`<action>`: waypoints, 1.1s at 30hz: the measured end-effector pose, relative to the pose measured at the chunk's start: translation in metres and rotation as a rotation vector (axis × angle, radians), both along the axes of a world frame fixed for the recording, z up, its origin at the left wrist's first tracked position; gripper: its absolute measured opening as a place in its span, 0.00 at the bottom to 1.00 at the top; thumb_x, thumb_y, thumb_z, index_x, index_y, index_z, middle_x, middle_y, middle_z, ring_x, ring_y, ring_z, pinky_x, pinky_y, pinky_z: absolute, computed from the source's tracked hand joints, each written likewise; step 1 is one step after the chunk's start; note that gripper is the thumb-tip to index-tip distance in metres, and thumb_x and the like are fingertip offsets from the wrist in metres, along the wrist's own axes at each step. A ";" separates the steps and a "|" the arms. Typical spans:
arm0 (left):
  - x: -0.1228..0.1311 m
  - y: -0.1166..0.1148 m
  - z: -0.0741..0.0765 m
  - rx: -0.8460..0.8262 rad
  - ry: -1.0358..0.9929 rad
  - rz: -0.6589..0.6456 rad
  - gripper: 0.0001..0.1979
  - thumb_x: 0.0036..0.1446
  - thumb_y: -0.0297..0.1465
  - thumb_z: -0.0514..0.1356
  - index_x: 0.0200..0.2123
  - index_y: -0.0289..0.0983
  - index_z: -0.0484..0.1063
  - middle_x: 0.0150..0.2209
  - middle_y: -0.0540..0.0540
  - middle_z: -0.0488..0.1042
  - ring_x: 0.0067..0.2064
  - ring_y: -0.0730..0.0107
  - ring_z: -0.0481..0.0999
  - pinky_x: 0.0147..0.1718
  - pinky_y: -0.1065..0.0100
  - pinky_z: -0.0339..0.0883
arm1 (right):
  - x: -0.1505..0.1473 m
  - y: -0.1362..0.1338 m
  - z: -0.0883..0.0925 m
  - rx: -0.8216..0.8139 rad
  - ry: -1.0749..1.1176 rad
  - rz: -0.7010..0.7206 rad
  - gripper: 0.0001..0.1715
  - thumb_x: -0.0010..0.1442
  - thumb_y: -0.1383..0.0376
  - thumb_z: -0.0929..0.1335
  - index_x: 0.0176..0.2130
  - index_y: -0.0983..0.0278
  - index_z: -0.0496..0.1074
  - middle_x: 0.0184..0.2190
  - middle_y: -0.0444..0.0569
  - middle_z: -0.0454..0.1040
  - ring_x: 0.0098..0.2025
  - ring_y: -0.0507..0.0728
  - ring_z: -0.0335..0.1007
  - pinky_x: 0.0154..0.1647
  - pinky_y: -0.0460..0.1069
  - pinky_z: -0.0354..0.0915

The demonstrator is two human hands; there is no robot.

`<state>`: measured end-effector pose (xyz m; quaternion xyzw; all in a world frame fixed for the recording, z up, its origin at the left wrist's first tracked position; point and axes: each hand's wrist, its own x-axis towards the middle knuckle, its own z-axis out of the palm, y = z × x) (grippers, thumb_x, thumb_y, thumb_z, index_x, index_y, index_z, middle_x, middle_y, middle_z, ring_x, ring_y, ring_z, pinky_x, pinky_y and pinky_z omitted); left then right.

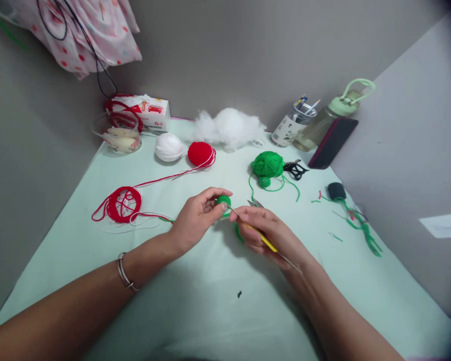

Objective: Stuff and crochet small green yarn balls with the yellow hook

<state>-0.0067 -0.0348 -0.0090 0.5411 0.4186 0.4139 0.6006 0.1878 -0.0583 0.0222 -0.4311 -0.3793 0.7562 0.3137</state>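
At 1 o'clock from the hands, a clear jar holds a few pens, and just beside it a bottle with a pale green lid holds yellowish liquid. At 10 o'clock a glass bowl holds pale whitish pieces too blurred to name, with a tissue box behind it. At the middle of the table, the left hand pinches a small green crocheted piece between thumb and fingertips. The right hand is closed narrowly around a crochet hook. The hook's long axis runs from its yellow handle at 4 o'clock to its metal tip at 10 o'clock, which points at the green piece and touches it. A green yarn ball lies at 12 o'clock, apart from both hands.
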 end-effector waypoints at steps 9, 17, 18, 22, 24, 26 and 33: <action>0.004 -0.002 -0.003 0.008 0.024 0.058 0.11 0.58 0.34 0.65 0.40 0.39 0.67 0.31 0.52 0.72 0.32 0.72 0.74 0.35 0.67 0.71 | 0.007 0.005 0.000 -0.156 0.212 0.136 0.09 0.66 0.64 0.72 0.39 0.68 0.81 0.16 0.34 0.56 0.17 0.44 0.36 0.14 0.40 0.43; 0.004 -0.004 -0.009 0.108 0.109 0.063 0.08 0.60 0.32 0.64 0.41 0.40 0.68 0.35 0.51 0.74 0.36 0.69 0.74 0.38 0.65 0.69 | 0.004 0.005 0.002 -0.121 0.107 0.053 0.10 0.63 0.62 0.73 0.38 0.67 0.79 0.16 0.34 0.56 0.18 0.45 0.37 0.14 0.40 0.42; 0.004 -0.004 -0.009 0.125 0.121 0.070 0.08 0.60 0.32 0.64 0.41 0.40 0.68 0.35 0.51 0.74 0.36 0.69 0.74 0.38 0.65 0.69 | 0.003 0.005 0.003 -0.120 0.099 0.047 0.10 0.63 0.62 0.73 0.39 0.67 0.79 0.16 0.34 0.56 0.18 0.45 0.37 0.14 0.40 0.42; 0.003 -0.005 -0.008 0.196 0.168 0.085 0.06 0.61 0.30 0.63 0.41 0.41 0.69 0.34 0.52 0.72 0.35 0.70 0.72 0.38 0.65 0.67 | 0.003 0.004 0.004 -0.131 0.088 0.039 0.10 0.63 0.61 0.74 0.38 0.68 0.79 0.16 0.33 0.55 0.19 0.45 0.36 0.15 0.41 0.40; 0.002 -0.005 -0.009 0.232 0.191 0.082 0.07 0.61 0.29 0.62 0.42 0.41 0.69 0.35 0.51 0.73 0.36 0.69 0.72 0.39 0.65 0.67 | 0.004 0.005 0.002 -0.145 0.099 0.045 0.11 0.63 0.61 0.74 0.38 0.68 0.79 0.17 0.33 0.54 0.19 0.45 0.35 0.15 0.41 0.39; 0.001 -0.005 -0.009 0.265 0.211 0.075 0.07 0.61 0.28 0.62 0.43 0.40 0.70 0.36 0.50 0.73 0.36 0.69 0.72 0.39 0.65 0.67 | 0.004 0.005 0.001 -0.150 0.106 0.044 0.11 0.63 0.61 0.74 0.38 0.68 0.79 0.17 0.33 0.53 0.19 0.45 0.34 0.15 0.41 0.38; 0.003 -0.004 -0.008 0.294 0.240 0.051 0.03 0.63 0.28 0.61 0.40 0.40 0.70 0.34 0.51 0.72 0.34 0.70 0.70 0.37 0.66 0.66 | -0.002 0.002 0.007 -0.038 -0.004 -0.038 0.14 0.60 0.58 0.74 0.37 0.67 0.76 0.16 0.33 0.55 0.19 0.45 0.37 0.17 0.44 0.39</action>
